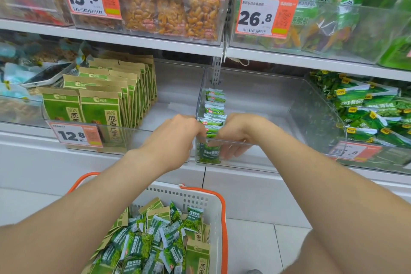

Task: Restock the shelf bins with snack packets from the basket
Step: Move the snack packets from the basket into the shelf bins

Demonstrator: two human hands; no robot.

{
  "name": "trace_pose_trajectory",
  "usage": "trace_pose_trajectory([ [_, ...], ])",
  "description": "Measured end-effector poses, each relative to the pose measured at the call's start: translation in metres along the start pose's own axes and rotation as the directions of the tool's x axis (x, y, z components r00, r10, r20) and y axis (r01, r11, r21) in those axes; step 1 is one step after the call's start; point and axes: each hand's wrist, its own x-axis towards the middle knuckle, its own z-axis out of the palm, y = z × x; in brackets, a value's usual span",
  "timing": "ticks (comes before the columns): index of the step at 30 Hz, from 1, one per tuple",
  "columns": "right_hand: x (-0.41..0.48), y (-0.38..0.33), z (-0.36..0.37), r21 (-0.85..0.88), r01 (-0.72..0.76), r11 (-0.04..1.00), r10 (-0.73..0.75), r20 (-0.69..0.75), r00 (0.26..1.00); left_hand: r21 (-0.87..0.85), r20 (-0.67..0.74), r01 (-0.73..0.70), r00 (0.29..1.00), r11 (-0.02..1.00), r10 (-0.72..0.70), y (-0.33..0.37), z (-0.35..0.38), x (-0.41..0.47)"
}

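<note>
bottom centre: basket [200, 203] holding loose packets [142, 244] | centre: middle bin [262, 104], row of small packets [214, 107] along its left wall | row's front end: left hand [178, 131] left, right hand [240, 133] right | neighbouring bins: upright pouches [104, 95] centre left, heaped packets [367, 107] right

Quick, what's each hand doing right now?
Left hand: closed, pinching the green packets in the clear bin.
Right hand: closed on the same green packets, fingers inside the bin.
</note>
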Motion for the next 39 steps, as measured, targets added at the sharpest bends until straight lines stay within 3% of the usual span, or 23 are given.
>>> trace_pose_trajectory([
  [6, -0.012, 0.000, -0.008, 0.170, -0.034, 0.985, 0.036, -0.010, 0.999, -0.180, -0.056, 0.028, 0.998, 0.983, -0.039, 0.003, -0.002, -0.008],
  [8, -0.016, 0.003, -0.012, 0.126, 0.005, 0.992, 0.015, -0.155, 0.988, -0.191, -0.137, -0.007, 0.990, 0.982, -0.020, 0.006, -0.006, -0.013],
  [9, -0.017, 0.005, -0.012, 0.065, 0.074, 0.995, -0.052, -0.287, 0.957, -0.161, -0.206, -0.027, 0.978, 0.987, -0.007, 0.008, -0.008, -0.016],
  [11, -0.025, 0.007, -0.008, -0.120, 0.254, 0.960, -0.277, -0.548, 0.789, -0.077, -0.360, -0.038, 0.933, 0.996, 0.008, 0.013, -0.012, -0.023],
  [13, -0.045, -0.002, 0.001, -0.246, 0.414, 0.876, -0.469, -0.632, 0.617, -0.031, -0.437, 0.024, 0.899, 0.999, -0.035, 0.019, -0.016, -0.032],
  [15, -0.068, -0.013, 0.016, -0.334, 0.482, 0.810, -0.583, -0.544, 0.603, -0.028, -0.357, 0.160, 0.920, 0.987, -0.160, 0.020, -0.014, -0.042],
  [17, -0.085, -0.023, 0.035, -0.463, 0.473, 0.750, -0.641, -0.332, 0.692, 0.042, -0.189, 0.258, 0.951, 0.965, -0.246, 0.017, -0.007, -0.052],
  [20, -0.095, -0.026, 0.069, -0.635, 0.382, 0.672, -0.472, 0.030, 0.881, 0.094, 0.056, 0.183, 0.980, 0.979, -0.189, 0.012, 0.010, -0.068],
  [22, -0.094, -0.020, 0.098, -0.711, 0.345, 0.612, -0.325, 0.172, 0.930, 0.156, 0.241, 0.068, 0.965, 0.985, -0.104, 0.013, 0.022, -0.080],
  [26, -0.088, -0.006, 0.158, -0.846, 0.321, 0.425, -0.192, 0.263, 0.946, 0.187, 0.551, -0.051, 0.832, 0.981, -0.061, 0.018, 0.063, -0.109],
  [29, -0.080, 0.012, 0.190, -0.845, 0.391, 0.365, -0.129, 0.370, 0.920, 0.249, 0.758, -0.158, 0.646, 0.956, -0.090, 0.017, 0.112, -0.138],
  [32, -0.072, 0.026, 0.210, -0.832, 0.438, 0.341, -0.149, 0.412, 0.899, 0.317, 0.852, -0.232, 0.497, 0.920, -0.168, 0.010, 0.141, -0.162],
  [34, -0.068, 0.031, 0.217, -0.826, 0.458, 0.329, -0.188, 0.418, 0.889, 0.311, 0.883, -0.201, 0.422, 0.929, -0.205, -0.002, 0.153, -0.175],
  [39, -0.052, 0.029, 0.220, -0.814, 0.462, 0.352, -0.239, 0.399, 0.885, 0.278, 0.917, 0.029, 0.291, 0.960, -0.274, -0.021, 0.167, -0.199],
])
